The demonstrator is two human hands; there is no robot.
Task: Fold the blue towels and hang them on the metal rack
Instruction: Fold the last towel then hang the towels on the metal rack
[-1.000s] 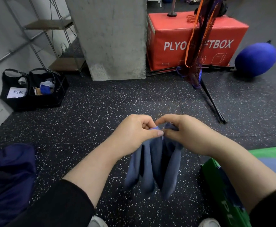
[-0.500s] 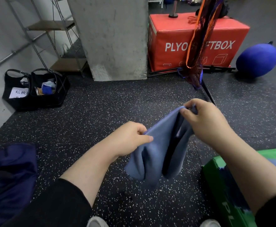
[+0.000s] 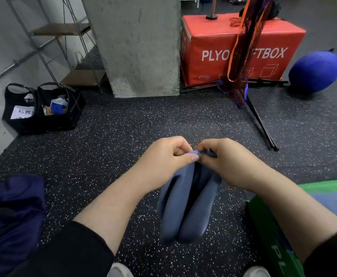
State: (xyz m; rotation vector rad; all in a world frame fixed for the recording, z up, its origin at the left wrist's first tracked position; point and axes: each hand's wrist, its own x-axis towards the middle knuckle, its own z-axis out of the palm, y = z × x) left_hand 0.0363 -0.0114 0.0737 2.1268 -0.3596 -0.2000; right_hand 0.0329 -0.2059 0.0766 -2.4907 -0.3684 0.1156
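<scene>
Speckled floor (image 3: 143, 120) under bags (image 3: 44, 108), plyo box (image 3: 233, 48)

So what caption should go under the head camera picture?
Two hands, left hand and right hand, pinch a folded blue towel by its top edge above the speckled floor.

Towel (image 3: 185, 206) slate blue – floor (image 3: 143, 120) black, white-speckled; box (image 3: 209, 37) red, white lettering; ball (image 3: 314, 70) deep blue; bags (image 3: 44, 120) black.

— What stands by the concrete pillar (image 3: 141, 45)?
— A red plyo box (image 3: 209, 47), with a blue ball (image 3: 314, 71) to its right.
— And left?
— Two black bags (image 3: 44, 108) on the speckled floor (image 3: 123, 126).
</scene>
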